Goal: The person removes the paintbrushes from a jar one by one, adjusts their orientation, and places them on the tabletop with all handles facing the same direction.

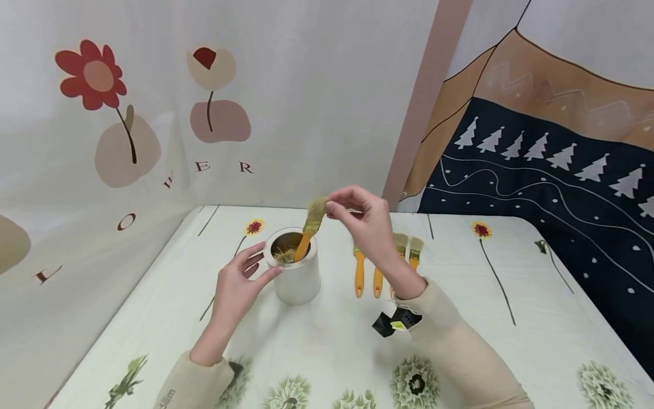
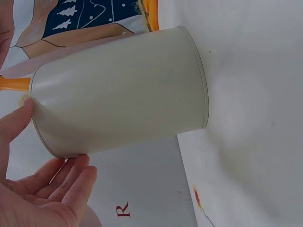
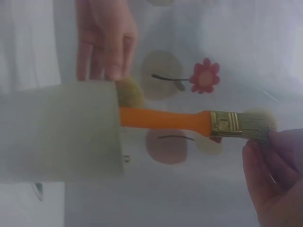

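A white can (image 1: 297,284) stands upright on the table with its mouth open. My left hand (image 1: 239,287) steadies it, thumb and fingers set against the rim and upper side. Bristle tips in the right hand's (image 1: 365,221) thumb and fingers belong to a flat paintbrush (image 1: 310,225) with an orange handle. That brush points handle-down, the handle's lower end inside the can's mouth. A pale bristly tuft (image 1: 284,255) also shows inside the can; what it belongs to is hidden. In the right wrist view the brush's metal ferrule (image 3: 226,124) lies between its handle and the pinched bristles.
Right of the can, several orange-handled paintbrushes (image 1: 360,272) lie in a row, bristles away from me, partly covered by my right forearm. The table's cloth (image 1: 332,352) is printed with flowers. Printed curtains (image 1: 317,102) hang behind the table's far edge.
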Demonstrator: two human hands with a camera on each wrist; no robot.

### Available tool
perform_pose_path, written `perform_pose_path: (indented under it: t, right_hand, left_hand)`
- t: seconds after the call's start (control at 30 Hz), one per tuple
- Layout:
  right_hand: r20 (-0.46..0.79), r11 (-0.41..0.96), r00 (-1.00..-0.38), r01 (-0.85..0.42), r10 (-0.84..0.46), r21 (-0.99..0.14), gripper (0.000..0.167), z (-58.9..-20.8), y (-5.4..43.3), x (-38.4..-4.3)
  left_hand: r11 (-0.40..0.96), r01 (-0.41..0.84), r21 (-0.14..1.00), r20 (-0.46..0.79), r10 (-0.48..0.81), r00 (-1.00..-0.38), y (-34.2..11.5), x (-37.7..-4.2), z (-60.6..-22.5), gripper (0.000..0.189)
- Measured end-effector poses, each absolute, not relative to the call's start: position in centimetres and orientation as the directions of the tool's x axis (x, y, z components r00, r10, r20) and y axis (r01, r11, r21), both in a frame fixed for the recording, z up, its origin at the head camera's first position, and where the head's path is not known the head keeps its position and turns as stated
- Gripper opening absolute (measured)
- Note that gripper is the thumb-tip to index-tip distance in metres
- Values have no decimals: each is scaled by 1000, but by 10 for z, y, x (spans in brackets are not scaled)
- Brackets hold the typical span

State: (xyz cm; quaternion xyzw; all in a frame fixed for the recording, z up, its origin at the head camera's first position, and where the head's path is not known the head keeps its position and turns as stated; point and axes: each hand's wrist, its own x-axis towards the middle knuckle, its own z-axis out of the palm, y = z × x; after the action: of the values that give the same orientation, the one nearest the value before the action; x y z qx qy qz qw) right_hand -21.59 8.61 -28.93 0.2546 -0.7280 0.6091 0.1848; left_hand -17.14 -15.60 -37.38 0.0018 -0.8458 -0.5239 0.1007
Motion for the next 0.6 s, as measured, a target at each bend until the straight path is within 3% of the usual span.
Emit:
perform_pose_path:
  t: [0.27,0.43,0.6]
  right_hand:
    - [633,78,-773,-634,-37,-770,12,-266,122,-219]
    - [636,129,-771,-627,41,-768,15,-262,153,-220]
    - [602,189,-791,-578,108,-794,8,-268,188,-221]
  left_hand:
    - [441,109,891,173,-108,-979,-157,-172,-375,61]
    - [442,109,890,175,-110,-978,-157,-172,-375,61]
    - [444,107,890,172,-108,-979,-157,-172,-374,61]
